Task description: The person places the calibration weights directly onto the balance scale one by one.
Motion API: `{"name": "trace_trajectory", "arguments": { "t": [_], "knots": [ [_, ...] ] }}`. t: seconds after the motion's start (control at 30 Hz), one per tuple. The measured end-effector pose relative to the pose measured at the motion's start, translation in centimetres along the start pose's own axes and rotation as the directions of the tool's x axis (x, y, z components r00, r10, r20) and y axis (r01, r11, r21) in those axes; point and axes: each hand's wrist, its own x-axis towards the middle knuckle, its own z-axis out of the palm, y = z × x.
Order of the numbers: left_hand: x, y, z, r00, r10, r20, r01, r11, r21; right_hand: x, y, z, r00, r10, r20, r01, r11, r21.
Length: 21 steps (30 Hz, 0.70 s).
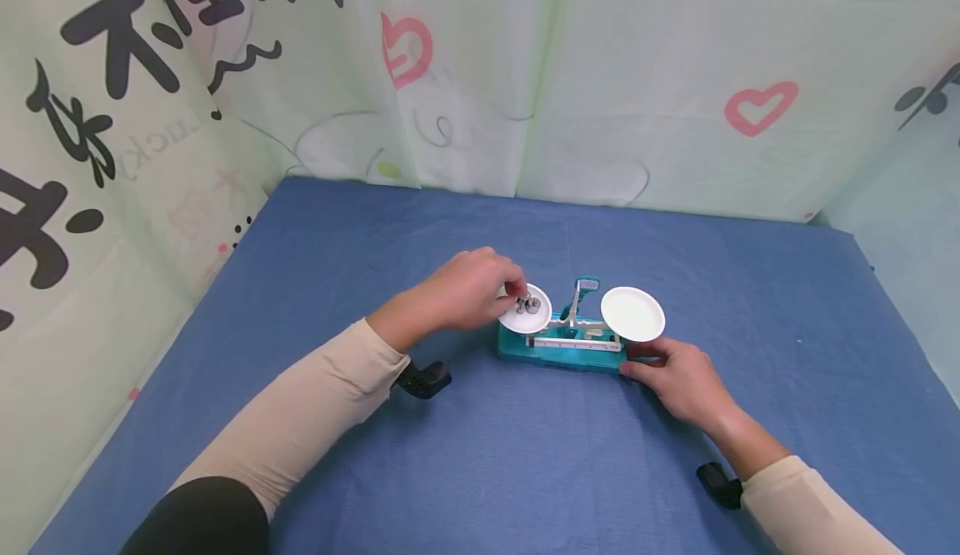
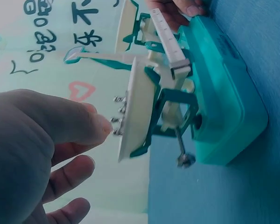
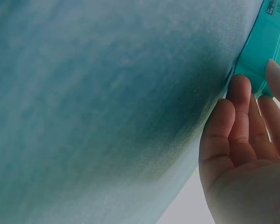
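A small balance scale with a teal base (image 1: 562,357) stands on the blue cloth. Several small metal weights (image 1: 533,305) with knobs sit on its white left pan (image 1: 521,322); the white right pan (image 1: 633,313) is bare. My left hand (image 1: 468,288) reaches over the left pan's edge, thumb and forefinger bent, fingertips right beside the weights. In the left wrist view the knobs (image 2: 119,120) stick out past my fingertips, the other fingers loosely bent. My right hand (image 1: 678,376) grips the right end of the base, thumb along its front side, as the right wrist view also shows.
Blue cloth (image 1: 480,472) covers the table around the scale. Behind and to the left hangs a pale printed curtain (image 1: 637,80) with hearts and black characters. A dark wrist device (image 1: 424,379) juts under my left wrist, and another (image 1: 720,485) beside the right.
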Motion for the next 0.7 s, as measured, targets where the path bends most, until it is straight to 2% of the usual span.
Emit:
{"name": "trace_trajectory", "arguments": {
  "t": [0.13, 0.27, 0.37, 0.5, 0.7],
  "knots": [
    [-0.8, -0.8, -0.4, 1.0, 0.013, -0.014, -0.013, 1.0, -0.015, 0.0, 0.0, -0.1, 1.0, 0.005, 0.007, -0.005, 1.0, -0.004],
    [-1.8, -1.8, -0.6, 1.0, 0.004, -0.016, -0.005, 0.997, -0.083, -0.1, -0.1, -0.1, 1.0, 0.01, 0.015, -0.01, 1.0, -0.001],
    [-2.6, -2.5, -0.6, 0.999, -0.036, -0.017, 0.033, 0.991, -0.128, -0.1, -0.2, -0.2, 1.0, 0.012, 0.019, -0.012, 1.0, 0.001],
    [-4.1, -3.6, -0.4, 0.996, -0.085, -0.027, 0.08, 0.987, -0.141, -0.2, -0.3, -0.2, 1.0, 0.017, 0.023, -0.017, 1.0, -0.002],
    [-6.2, -5.2, 0.7, 0.987, -0.163, -0.013, 0.158, 0.972, -0.171, -0.3, -0.4, -0.3, 0.999, 0.021, 0.027, -0.021, 1.0, -0.011]
  ]
}}
